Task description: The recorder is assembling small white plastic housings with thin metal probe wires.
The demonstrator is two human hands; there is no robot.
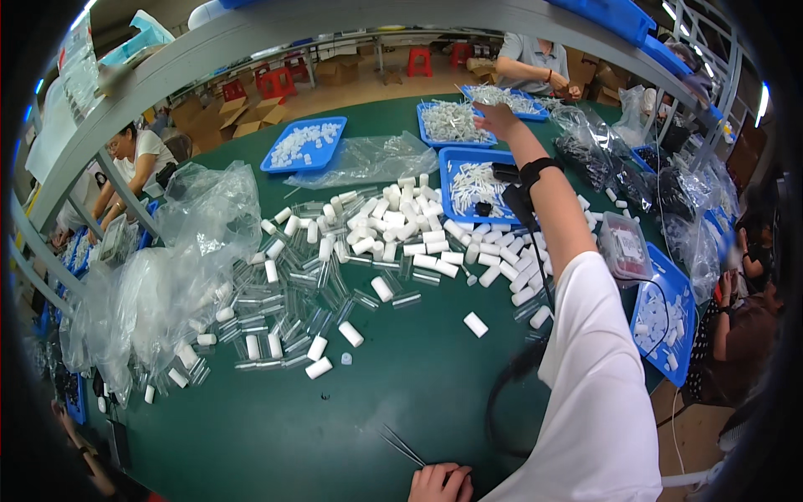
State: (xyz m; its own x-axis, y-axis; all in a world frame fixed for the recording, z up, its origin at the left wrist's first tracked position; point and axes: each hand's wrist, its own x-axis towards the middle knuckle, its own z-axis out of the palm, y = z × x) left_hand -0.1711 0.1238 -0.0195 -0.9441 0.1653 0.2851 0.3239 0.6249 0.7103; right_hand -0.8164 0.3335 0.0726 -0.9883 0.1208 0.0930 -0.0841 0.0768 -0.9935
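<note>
My right arm, in a white sleeve with a black strap at the wrist, stretches across the table. Its hand (497, 121) is open, fingers extended, over the edge of a blue tray (431, 138) heaped with small whitish parts. At the bottom edge, my left hand (440, 484) has curled fingers on a pair of metal tweezers (403, 446), whose prongs point up and left. Below my right forearm lies a blue tray (446, 201) of thin white sticks. White cylinders (393, 219) form a large pile mid-table, with clear tubes (305, 293) scattered to its left.
Clear plastic bags (159, 284) cover the table's left side. Another blue tray (335, 125) of white pieces stands far left. To the right are a clear plastic tub (625, 247) and a blue tray (682, 360). A grey metal frame (251, 38) arches overhead. Other people sit around the table.
</note>
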